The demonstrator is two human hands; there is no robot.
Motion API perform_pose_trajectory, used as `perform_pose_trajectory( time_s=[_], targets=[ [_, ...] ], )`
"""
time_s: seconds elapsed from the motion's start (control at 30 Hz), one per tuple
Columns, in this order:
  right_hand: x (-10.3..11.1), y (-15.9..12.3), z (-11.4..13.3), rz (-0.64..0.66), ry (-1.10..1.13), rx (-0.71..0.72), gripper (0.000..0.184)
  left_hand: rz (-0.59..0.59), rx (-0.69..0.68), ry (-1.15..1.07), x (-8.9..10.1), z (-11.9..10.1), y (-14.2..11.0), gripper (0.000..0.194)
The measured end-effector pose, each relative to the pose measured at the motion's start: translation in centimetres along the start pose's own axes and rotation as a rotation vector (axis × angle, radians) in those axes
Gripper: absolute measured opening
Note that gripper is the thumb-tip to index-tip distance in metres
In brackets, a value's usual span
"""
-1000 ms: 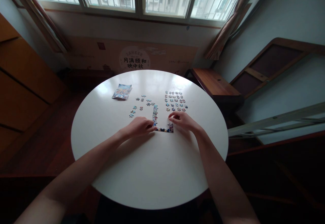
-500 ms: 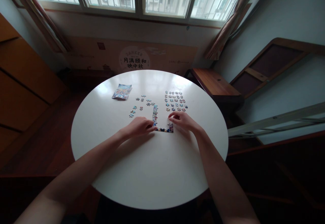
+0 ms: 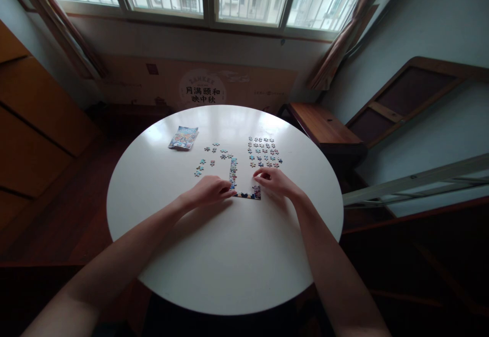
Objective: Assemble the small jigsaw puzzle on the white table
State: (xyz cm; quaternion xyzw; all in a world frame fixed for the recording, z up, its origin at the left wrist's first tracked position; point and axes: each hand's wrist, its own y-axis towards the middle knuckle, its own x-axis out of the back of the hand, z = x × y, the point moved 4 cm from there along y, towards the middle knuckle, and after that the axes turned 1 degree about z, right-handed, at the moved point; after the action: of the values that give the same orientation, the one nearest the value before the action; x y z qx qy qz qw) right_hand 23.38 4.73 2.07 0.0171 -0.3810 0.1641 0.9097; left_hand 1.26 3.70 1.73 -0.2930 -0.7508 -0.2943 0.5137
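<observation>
Joined puzzle edge (image 3: 233, 171) between left hand (image 3: 212, 189) and right hand (image 3: 276, 180), touched by left fingers, likely for steadying. Cannot tell whether clamped or apart. Loose pieces (image 3: 266, 140) rowed beyond right hand, perhaps for easy viewing.

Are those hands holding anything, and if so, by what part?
It cannot be told: the left hand has fingers at the near-left corner of the puzzle border; the right hand, fingertips close together, shows no clear piece.
</observation>
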Motion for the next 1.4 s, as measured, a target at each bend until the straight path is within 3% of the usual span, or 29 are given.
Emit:
perform_pose_trajectory(
  time_s=[0.9,1.4],
  targets=[
    [-0.04,0.07,-0.11,-0.006,0.007,0.006,0.020,0.001,0.000,-0.007,-0.01,0.05,0.05,0.046],
    [0.01,-0.03,0.09,-0.012,-0.010,-0.004,0.021,0.043,0.019,-0.023,0.10,0.07,0.04,0.036]
  ],
)
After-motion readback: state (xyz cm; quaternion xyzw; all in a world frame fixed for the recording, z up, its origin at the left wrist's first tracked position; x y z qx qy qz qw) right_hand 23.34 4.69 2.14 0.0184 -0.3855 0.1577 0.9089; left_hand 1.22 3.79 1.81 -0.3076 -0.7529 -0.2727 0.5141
